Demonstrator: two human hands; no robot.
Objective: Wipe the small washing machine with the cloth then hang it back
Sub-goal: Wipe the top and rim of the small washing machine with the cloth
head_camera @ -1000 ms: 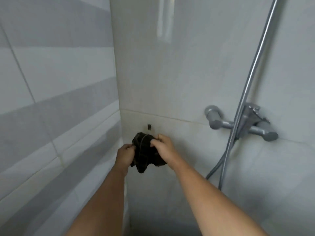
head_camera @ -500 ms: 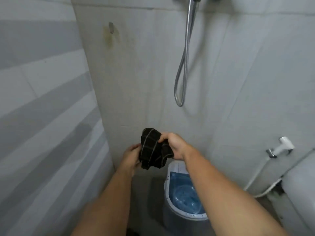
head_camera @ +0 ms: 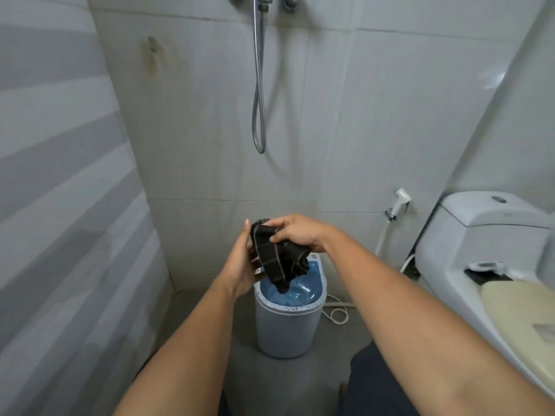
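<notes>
A dark cloth (head_camera: 277, 259) with thin pale stripes hangs bunched between both my hands. My right hand (head_camera: 297, 231) pinches its top from the right. My left hand (head_camera: 241, 262) cups it from the left, fingers against the fabric. Directly below stands the small washing machine (head_camera: 288, 328), a grey tub with a blue translucent lid, on the floor against the back wall. The cloth's lower end dangles just above the lid. A small wall hook (head_camera: 153, 48) sits high on the stained tile at the upper left.
A shower hose (head_camera: 259, 115) loops down the back wall above the machine. A white toilet (head_camera: 492, 265) fills the right side, with a bidet sprayer (head_camera: 401, 198) on the wall beside it. A white cord (head_camera: 338, 313) lies on the floor right of the machine. A striped tiled wall stands close on the left.
My view has tilted down from the hook and shower tap to the floor. Both hands have carried the cloth down from the hook to just above the washing machine.
</notes>
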